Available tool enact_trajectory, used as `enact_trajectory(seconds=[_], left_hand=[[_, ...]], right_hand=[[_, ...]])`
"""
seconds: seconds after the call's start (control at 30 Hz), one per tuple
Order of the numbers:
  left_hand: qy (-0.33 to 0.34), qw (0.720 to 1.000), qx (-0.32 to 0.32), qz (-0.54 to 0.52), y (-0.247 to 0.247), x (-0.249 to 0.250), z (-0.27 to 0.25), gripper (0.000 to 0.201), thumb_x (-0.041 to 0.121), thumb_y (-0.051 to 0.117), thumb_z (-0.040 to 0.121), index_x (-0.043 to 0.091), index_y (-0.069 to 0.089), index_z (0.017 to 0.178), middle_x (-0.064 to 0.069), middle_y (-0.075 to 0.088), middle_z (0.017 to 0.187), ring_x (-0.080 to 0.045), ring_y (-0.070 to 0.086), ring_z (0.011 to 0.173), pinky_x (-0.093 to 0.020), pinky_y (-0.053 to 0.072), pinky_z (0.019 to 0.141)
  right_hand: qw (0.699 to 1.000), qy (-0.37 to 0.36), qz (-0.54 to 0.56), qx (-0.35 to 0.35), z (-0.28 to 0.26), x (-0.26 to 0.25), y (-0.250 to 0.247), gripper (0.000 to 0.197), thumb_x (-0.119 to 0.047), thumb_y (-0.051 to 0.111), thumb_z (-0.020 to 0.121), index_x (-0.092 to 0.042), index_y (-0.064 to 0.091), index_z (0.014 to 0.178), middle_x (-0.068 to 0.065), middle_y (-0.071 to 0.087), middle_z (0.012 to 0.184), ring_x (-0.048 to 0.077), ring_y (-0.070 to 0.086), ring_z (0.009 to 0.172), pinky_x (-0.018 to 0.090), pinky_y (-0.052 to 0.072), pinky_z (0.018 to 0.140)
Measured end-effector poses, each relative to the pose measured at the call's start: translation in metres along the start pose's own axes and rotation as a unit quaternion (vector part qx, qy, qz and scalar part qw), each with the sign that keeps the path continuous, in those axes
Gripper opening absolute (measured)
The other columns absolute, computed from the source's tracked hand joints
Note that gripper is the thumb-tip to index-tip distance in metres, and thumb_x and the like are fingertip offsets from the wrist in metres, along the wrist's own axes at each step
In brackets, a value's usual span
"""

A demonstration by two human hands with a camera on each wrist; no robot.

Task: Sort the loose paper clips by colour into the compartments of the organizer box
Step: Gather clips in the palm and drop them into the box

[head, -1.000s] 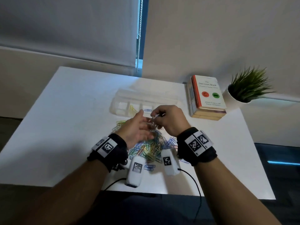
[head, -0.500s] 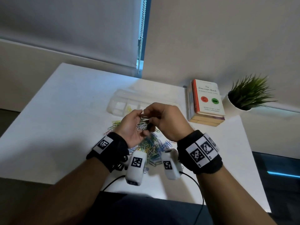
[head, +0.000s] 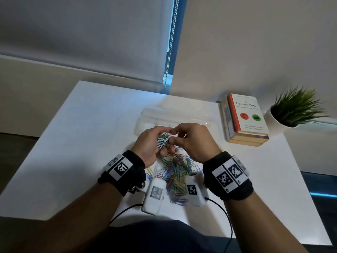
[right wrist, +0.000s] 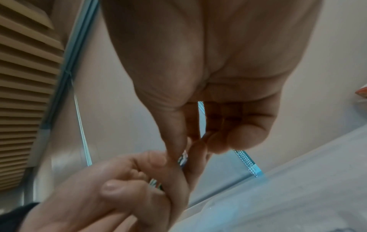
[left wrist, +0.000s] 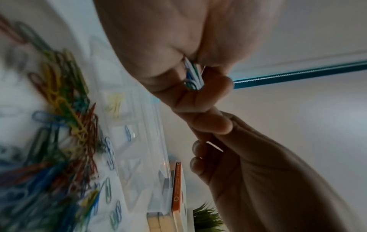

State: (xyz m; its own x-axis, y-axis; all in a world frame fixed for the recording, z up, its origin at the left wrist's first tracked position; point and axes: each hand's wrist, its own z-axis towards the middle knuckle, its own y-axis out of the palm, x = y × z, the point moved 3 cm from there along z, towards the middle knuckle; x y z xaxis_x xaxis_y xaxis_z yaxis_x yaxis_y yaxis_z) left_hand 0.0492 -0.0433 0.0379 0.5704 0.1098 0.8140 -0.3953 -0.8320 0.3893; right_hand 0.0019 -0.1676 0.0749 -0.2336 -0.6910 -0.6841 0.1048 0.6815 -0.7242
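so in the last second I've lifted my left hand [head: 148,143] up off the pile [head: 175,168] with a bunch of clips [head: 163,140] held in its grip, right hand [head: 193,141] now pinching at that bunch, box [head: 175,118] just behind on the counter [head: 82,134], so sorting's barely begun.

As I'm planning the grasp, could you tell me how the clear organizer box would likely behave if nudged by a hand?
The organizer box looks like thin clear plastic holding only a few clips, so it is probably light and would likely slide on the smooth white table. Low and flat, it seems unlikely to tip.
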Motion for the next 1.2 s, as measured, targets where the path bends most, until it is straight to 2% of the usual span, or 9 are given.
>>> enact_trajectory(seconds=[0.07,0.2,0.3,0.37,0.53,0.67,0.93,1.03,1.2], left_hand=[[0.011,1.000,0.001,0.024,-0.003,0.003,0.003,0.024,0.014,0.043,0.093,0.001,0.063,0.096,-0.011,0.052,0.064,-0.023,0.052,0.046,-0.023,0.021,0.038],[0.015,0.999,-0.012,0.044,-0.005,0.006,0.011,0.026,0.014,0.041,0.093,0.002,0.065,0.093,-0.010,0.054,0.067,-0.021,0.048,0.044,-0.023,0.017,0.039],[0.009,0.999,-0.026,0.026,-0.008,0.003,0.016,0.030,0.015,0.040,0.095,-0.004,0.063,0.100,-0.013,0.061,0.069,-0.020,0.046,0.044,-0.023,0.016,0.038],[0.003,0.999,-0.035,0.012,-0.011,0.001,0.019,0.030,0.016,0.040,0.096,-0.004,0.062,0.096,-0.019,0.063,0.074,-0.019,0.045,0.045,-0.024,0.016,0.038],[0.010,0.999,-0.042,0.021,-0.011,-0.001,0.025,0.026,0.013,0.041,0.098,-0.004,0.060,0.091,-0.019,0.064,0.076,-0.018,0.045,0.046,-0.020,0.019,0.036],[0.012,0.999,-0.047,0.016,-0.014,-0.001,0.028,0.022,0.013,0.043,0.099,-0.003,0.057,0.094,-0.019,0.064,0.076,-0.017,0.044,0.047,-0.019,0.018,0.036],[0.026,0.998,-0.039,0.034,-0.016,-0.004,0.031,0.011,0.004,0.052,0.094,0.004,0.056,0.084,-0.005,0.057,0.066,-0.009,0.043,0.046,-0.015,0.021,0.036],[0.032,0.999,-0.014,0.020,-0.022,-0.004,0.034,0.012,0.003,0.051,0.095,0.004,0.056,0.084,-0.006,0.058,0.066,-0.008,0.042,0.047,-0.015,0.021,0.037],[0.050,0.998,0.027,0.005,-0.029,0.000,0.042,0.012,0.002,0.051,0.095,0.004,0.057,0.084,-0.004,0.059,0.065,-0.008,0.043,0.048,-0.016,0.021,0.040]], right_hand=[[1.000,0.008,0.009,0.006,0.006,-0.002,0.003,0.015,-0.029,0.075,0.079,-0.019,0.070,0.089,-0.001,0.065,0.075,0.009,0.053,0.065,0.010,0.036,0.055],[0.998,0.026,0.062,-0.011,0.013,0.000,0.005,0.013,-0.023,0.076,0.077,-0.023,0.064,0.072,-0.007,0.061,0.068,0.005,0.050,0.059,0.020,0.038,0.059],[0.986,0.034,0.164,-0.018,0.016,0.003,-0.001,0.012,-0.012,0.072,0.078,-0.012,0.063,0.071,0.003,0.065,0.066,0.006,0.053,0.056,0.018,0.041,0.056],[0.979,0.046,0.196,-0.021,0.018,0.005,-0.004,0.008,-0.006,0.068,0.080,-0.006,0.062,0.074,0.008,0.062,0.066,0.009,0.053,0.055,0.021,0.042,0.053],[0.960,0.074,0.271,-0.013,0.025,0.013,-0.003,0.012,0.003,0.060,0.082,-0.005,0.059,0.073,0.022,0.061,0.072,0.017,0.055,0.055,0.030,0.044,0.054],[0.944,0.092,0.316,-0.012,0.029,0.018,-0.001,0.012,0.007,0.058,0.082,-0.004,0.058,0.077,0.020,0.060,0.068,0.022,0.056,0.054,0.030,0.046,0.053],[0.951,0.088,0.296,-0.022,0.031,0.023,0.001,0.017,0.009,0.054,0.081,-0.005,0.062,0.084,0.007,0.057,0.060,0.020,0.053,0.053,0.026,0.044,0.050],[0.950,0.101,0.296,0.019,0.035,0.035,-0.010,0.020,0.010,0.055,0.082,-0.008,0.063,0.080,0.007,0.061,0.062,0.019,0.054,0.052,0.027,0.043,0.051],[0.956,0.115,0.234,0.136,0.047,0.066,-0.043,0.021,0.006,0.059,0.081,-0.013,0.061,0.072,0.002,0.061,0.063,0.014,0.054,0.051,0.025,0.043,0.050]])
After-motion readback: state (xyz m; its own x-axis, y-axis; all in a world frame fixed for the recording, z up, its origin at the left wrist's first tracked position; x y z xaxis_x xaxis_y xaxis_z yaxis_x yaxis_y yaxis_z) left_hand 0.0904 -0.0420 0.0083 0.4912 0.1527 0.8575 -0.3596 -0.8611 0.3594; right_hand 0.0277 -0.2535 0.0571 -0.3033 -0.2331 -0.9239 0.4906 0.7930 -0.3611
